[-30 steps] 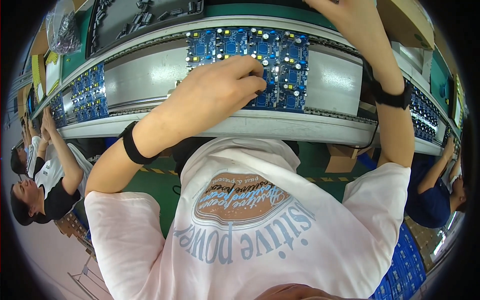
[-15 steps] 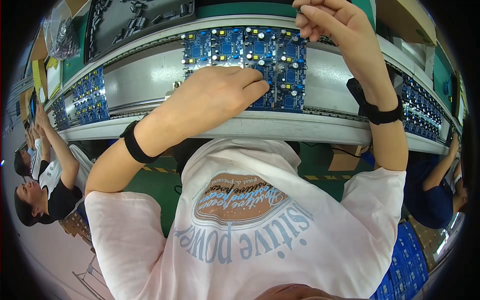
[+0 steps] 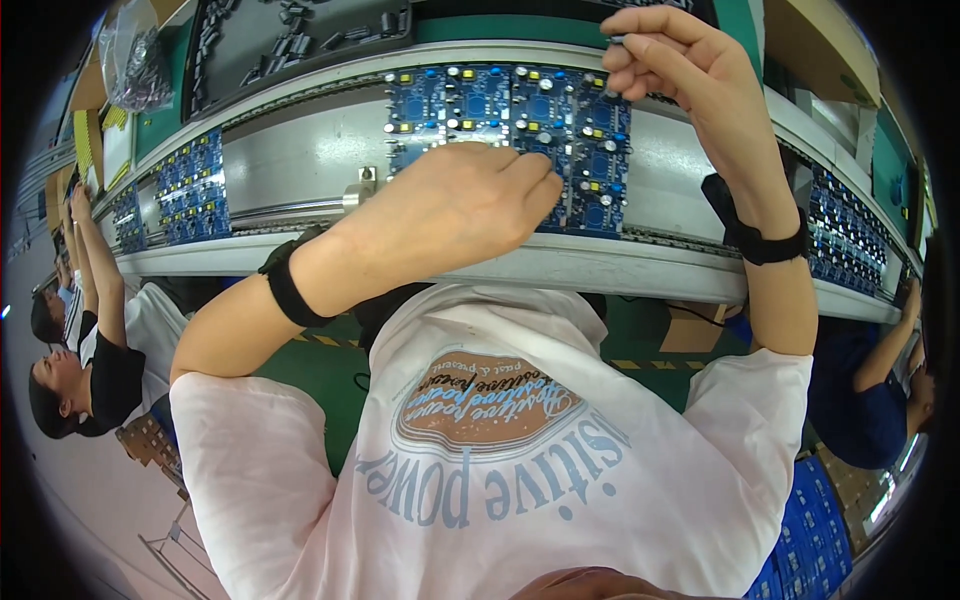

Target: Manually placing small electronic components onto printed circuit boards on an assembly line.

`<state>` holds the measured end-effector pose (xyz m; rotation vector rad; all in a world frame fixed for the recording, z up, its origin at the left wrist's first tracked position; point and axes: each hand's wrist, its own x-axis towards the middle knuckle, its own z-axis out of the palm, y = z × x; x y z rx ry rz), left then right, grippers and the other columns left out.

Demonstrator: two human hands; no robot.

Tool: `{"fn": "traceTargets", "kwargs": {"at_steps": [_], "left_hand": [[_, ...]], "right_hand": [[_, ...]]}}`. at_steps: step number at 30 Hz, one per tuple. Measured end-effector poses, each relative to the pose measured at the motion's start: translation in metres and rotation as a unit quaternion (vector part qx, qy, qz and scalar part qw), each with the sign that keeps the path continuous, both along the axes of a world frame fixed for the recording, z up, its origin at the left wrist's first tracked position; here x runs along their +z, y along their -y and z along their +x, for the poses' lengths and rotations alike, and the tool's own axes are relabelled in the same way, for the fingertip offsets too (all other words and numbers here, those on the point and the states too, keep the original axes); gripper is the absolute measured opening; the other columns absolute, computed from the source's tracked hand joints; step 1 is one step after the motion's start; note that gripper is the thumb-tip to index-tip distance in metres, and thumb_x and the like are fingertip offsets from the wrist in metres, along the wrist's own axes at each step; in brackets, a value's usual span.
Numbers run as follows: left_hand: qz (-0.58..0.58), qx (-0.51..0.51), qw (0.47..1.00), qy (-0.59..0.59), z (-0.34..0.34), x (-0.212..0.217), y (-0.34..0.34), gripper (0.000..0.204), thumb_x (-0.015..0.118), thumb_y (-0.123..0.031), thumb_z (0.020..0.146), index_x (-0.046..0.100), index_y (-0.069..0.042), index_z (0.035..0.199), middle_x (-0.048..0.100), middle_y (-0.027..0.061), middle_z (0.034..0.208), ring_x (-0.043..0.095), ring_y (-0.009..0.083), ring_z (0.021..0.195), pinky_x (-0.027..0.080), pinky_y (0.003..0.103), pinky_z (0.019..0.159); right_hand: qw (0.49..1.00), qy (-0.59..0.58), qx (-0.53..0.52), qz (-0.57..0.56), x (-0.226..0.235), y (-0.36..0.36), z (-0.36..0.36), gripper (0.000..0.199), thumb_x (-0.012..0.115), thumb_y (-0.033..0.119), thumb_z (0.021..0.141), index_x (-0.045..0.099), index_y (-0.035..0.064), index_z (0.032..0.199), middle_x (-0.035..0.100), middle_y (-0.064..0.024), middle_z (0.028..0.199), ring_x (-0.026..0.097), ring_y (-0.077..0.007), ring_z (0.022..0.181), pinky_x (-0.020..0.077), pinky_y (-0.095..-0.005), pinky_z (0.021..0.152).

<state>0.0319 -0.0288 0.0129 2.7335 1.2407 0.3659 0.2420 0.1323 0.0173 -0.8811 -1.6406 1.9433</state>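
Note:
A panel of blue circuit boards [image 3: 540, 105], set with yellow, white and blue parts, lies on the conveyor in front of me. My left hand [image 3: 475, 195] reaches over the panel's near part with fingers bent together and tips down at the boards. Whatever they pinch, if anything, is hidden beneath them. Raised over the far right corner of the panel, my right hand [image 3: 680, 60] pinches a small dark capacitor [image 3: 616, 40] between thumb and forefinger. Its other fingers are curled. Black bands circle both wrists.
Beyond the conveyor rail [image 3: 450, 52] stands a black tray [image 3: 345, 45] of loose dark capacitors. A clear bag of parts [image 3: 138, 70] is at far left. More board panels sit at left [image 3: 192, 190] and right [image 3: 845, 225]. Co-workers work on both sides.
The whole view has shifted slightly, so things appear lower and further right. The capacitor between my right fingertips now shows more plainly. My left hand stays over the panel.

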Motion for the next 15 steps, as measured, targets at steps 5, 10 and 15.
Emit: {"fn": "traceTargets", "kwargs": {"at_steps": [5,10,15], "left_hand": [[0.019,0.001,0.999,-0.028,0.005,0.0008,0.0,0.015,0.067,-0.011,0.077,0.064,-0.002,0.088,0.059,0.0053,0.081,0.066,0.0195,0.074,0.055,0.032,0.067],[0.013,0.0,1.0,-0.027,0.0069,0.0029,0.0014,0.014,0.067,-0.011,0.077,0.065,-0.003,0.089,0.06,0.0046,0.081,0.066,0.0193,0.076,0.055,0.032,0.068],[-0.004,-0.021,1.0,-0.002,0.0039,0.0011,-0.0013,0.016,0.067,-0.011,0.078,0.066,-0.003,0.092,0.06,0.0054,0.083,0.067,0.021,0.078,0.055,0.033,0.069]], "right_hand": [[0.992,0.019,0.042,0.121,-0.0211,-0.0117,0.0119,0.024,0.059,0.017,0.106,0.069,0.0037,0.123,0.075,-0.0046,0.099,0.071,-0.0102,0.088,0.0562,-0.0223,0.08],[0.989,0.023,0.043,0.139,-0.016,-0.0074,0.0101,0.024,0.058,0.015,0.106,0.069,0.0024,0.122,0.075,-0.0056,0.099,0.071,-0.0098,0.087,0.0562,-0.0229,0.08],[0.987,0.04,0.034,0.152,-0.0133,-0.0038,0.0094,0.024,0.058,0.014,0.106,0.069,0.0011,0.123,0.075,-0.0065,0.098,0.071,-0.0095,0.086,0.0565,-0.0231,0.08]]}}
